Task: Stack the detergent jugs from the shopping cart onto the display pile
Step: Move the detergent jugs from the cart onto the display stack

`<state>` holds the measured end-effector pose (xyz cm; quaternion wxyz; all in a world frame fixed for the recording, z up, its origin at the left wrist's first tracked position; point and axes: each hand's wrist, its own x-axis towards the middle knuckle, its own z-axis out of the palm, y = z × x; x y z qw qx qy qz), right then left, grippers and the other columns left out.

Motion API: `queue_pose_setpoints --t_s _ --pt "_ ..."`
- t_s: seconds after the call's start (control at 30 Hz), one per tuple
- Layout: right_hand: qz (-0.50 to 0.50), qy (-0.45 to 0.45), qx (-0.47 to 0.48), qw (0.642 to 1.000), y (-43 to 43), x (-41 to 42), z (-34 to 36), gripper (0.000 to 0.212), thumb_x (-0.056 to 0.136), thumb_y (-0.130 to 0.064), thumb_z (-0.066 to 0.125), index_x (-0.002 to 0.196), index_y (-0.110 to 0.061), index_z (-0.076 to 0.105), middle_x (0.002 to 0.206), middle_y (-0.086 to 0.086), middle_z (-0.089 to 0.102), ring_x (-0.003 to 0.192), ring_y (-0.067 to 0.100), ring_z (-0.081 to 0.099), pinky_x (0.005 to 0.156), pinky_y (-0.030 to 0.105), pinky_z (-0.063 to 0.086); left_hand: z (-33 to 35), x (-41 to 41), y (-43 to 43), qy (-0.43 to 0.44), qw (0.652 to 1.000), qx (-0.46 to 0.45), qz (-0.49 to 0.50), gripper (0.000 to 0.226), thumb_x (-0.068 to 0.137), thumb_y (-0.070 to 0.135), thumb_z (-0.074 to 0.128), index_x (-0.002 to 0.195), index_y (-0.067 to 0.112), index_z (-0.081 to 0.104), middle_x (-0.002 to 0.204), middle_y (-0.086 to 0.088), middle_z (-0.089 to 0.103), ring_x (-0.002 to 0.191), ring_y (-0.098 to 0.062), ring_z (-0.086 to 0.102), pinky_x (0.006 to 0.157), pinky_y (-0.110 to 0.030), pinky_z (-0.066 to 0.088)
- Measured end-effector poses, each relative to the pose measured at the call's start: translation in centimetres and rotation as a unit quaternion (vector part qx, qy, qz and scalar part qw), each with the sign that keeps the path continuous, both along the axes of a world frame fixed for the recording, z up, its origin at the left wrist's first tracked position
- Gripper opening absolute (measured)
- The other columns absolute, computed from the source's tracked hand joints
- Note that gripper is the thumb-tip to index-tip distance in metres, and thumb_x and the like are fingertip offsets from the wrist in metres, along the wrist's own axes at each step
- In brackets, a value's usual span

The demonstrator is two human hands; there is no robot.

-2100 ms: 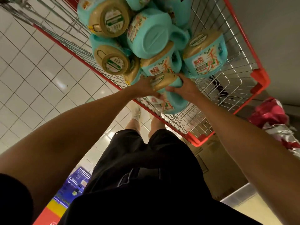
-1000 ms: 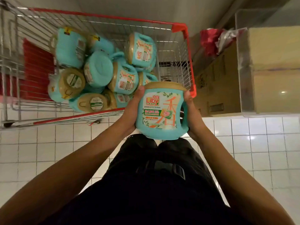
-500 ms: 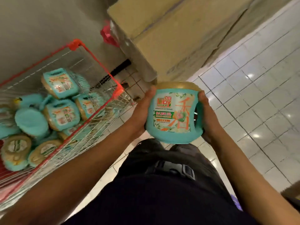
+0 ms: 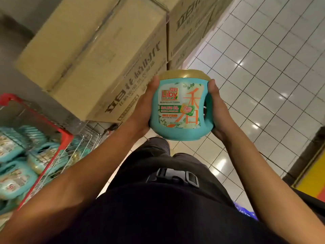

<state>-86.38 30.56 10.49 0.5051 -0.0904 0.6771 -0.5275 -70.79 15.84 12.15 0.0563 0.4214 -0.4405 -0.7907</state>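
- Head view: one detergent jug point(image 4: 179, 110) sits centre frame, held out in front of the body, off the floor and touching nothing else.
- Left hand point(image 4: 143, 110) holds the jug's left side, palm flat on the wall. Its fingers go behind the jug and are hidden.
- Right hand point(image 4: 217, 110) holds the right side by the moulded handle, thumb tip up near the gold cap.
- So both hands grasp the same jug from opposite sides, and neither is nearer than the other.
- Jug axis: upright relative to the hands, with the cap toward the top of the frame, the base toward the body and the label facing the camera.
- Shopping cart point(image 4: 52, 125) is at lower left, red rim, well apart from the held jug.
- More jugs in cart point(image 4: 15, 180) lie jumbled on their sides and are blurred.
- Cardboard boxes point(image 4: 98, 50) are stacked at upper left and top centre, just behind and left of the jug.
- White tiled floor point(image 4: 263, 67) fills the right side of the frame.
- A yellow panel point(image 4: 313, 175) shows at the right edge. I cannot tell what it is.
- The display pile is not in frame, so I cannot tell which way it lies from the hands.
- Judgement: this is the carry step, with the jug out of the cart and not yet placed. Many jugs are left, so the task looks far from done.
- Judgement: the next move calls for keeping the jug upright and setting its base down flat. The two-sided hold suits that.
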Motion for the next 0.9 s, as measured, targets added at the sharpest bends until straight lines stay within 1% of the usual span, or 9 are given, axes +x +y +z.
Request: queue_pose_setpoints --t_s 0.2,0.3,0.4,0.47,0.53,0.67,0.73,0.83,0.9 --pt "-0.008 -0.001 -0.017 1.000 -5.8 -10.3 0.7 0.072 0.092 -0.084 0.038 0.108 -0.023 0.075 0.102 0.003 0.074 0.099 0.025 0.071 0.103 0.068 0.049 -0.4 -10.4 -6.6 0.022 0.999 0.001 -0.030 0.078 0.100 0.073 0.036 0.143 0.014 0.063 0.133 -0.018 0.072 0.121 -0.037 0.070 0.098 -0.055 0.060" --pt "-0.012 -0.001 -0.014 1.000 -9.4 -15.2 1.1 0.072 0.093 -0.082 0.039 0.115 -0.021 0.073 0.104 0.001 0.076 0.100 0.022 0.072 0.103 0.063 0.052 -0.3 -15.3 -9.9 0.037 0.999 0.003 -0.037 0.076 0.104 0.070 0.030 0.141 0.014 0.065 0.130 -0.016 0.074 0.119 -0.035 0.072 0.094 -0.050 0.062" --pt "-0.015 0.006 -0.019 1.000 -13.4 -20.1 1.6 0.074 0.093 -0.081 0.041 0.121 -0.019 0.071 0.109 0.002 0.076 0.103 0.021 0.073 0.101 0.057 0.056 0.2 -20.0 -14.0 0.035 0.999 -0.006 -0.023 0.075 0.101 0.072 0.036 0.138 0.014 0.067 0.130 -0.018 0.073 0.121 -0.038 0.071 0.102 -0.057 0.058" --pt "-0.005 0.010 -0.022 1.000 -15.8 -22.7 2.1 0.072 0.090 -0.085 0.044 0.115 -0.024 0.073 0.109 0.002 0.076 0.103 0.022 0.072 0.102 0.057 0.056 0.5 -22.5 -16.3 0.029 0.999 -0.013 -0.021 0.079 0.095 0.078 0.043 0.137 0.016 0.069 0.131 -0.018 0.073 0.122 -0.038 0.070 0.107 -0.062 0.053" --pt "0.017 0.028 -0.028 0.999 -18.2 -25.2 2.6 0.073 0.083 -0.092 0.047 0.107 -0.029 0.075 0.105 0.001 0.077 0.099 0.022 0.074 0.098 0.050 0.060 0.6 -24.5 -18.3 0.041 0.999 -0.010 -0.021 0.080 0.092 0.082 0.047 0.135 0.019 0.070 0.132 -0.017 0.072 0.124 -0.039 0.069 0.109 -0.065 0.050" --pt "0.109 0.079 -0.031 0.990 -23.7 -30.3 2.5 0.092 0.083 -0.095 0.035 0.126 -0.020 0.067 0.118 0.009 0.075 0.111 0.030 0.073 0.088 0.036 0.064 0.1 -27.7 -21.8 0.037 0.997 -0.048 0.047 0.076 0.090 0.081 0.054 0.129 0.019 0.074 0.126 -0.016 0.076 0.117 -0.037 0.073 0.104 -0.065 0.054" --pt "0.152 0.071 -0.042 0.985 -26.3 -32.5 1.9 0.096 0.082 -0.096 0.036 0.131 -0.018 0.064 0.122 0.008 0.075 0.115 0.026 0.072 0.088 0.030 0.063 0.0 -29.2 -23.1 0.021 0.991 -0.083 0.102 0.075 0.088 0.079 0.057 0.128 0.017 0.073 0.123 -0.014 0.077 0.115 -0.036 0.074 0.103 -0.066 0.054" --pt "0.183 0.055 -0.063 0.980 -29.7 -35.3 0.9 0.100 0.079 -0.096 0.047 0.135 -0.013 0.060 0.130 0.008 0.072 0.123 0.020 0.070 0.104 0.037 0.055 0.0 -30.9 -24.5 0.006 0.978 -0.119 0.173 0.090 0.069 0.090 0.067 0.125 0.019 0.074 0.121 -0.012 0.078 0.113 -0.033 0.075 0.099 -0.057 0.059" --pt "0.210 0.060 -0.082 0.972 -32.0 -37.0 0.5 0.094 0.084 -0.090 0.051 0.136 -0.012 0.055 0.135 0.013 0.067 0.129 0.024 0.065 0.114 0.050 0.048 -0.1 -31.7 -25.1 0.002 0.966 -0.128 0.225 0.079 0.067 0.089 0.069 0.116 0.027 0.078 0.117 -0.009 0.079 0.111 -0.031 0.076 0.094 -0.052 0.062"
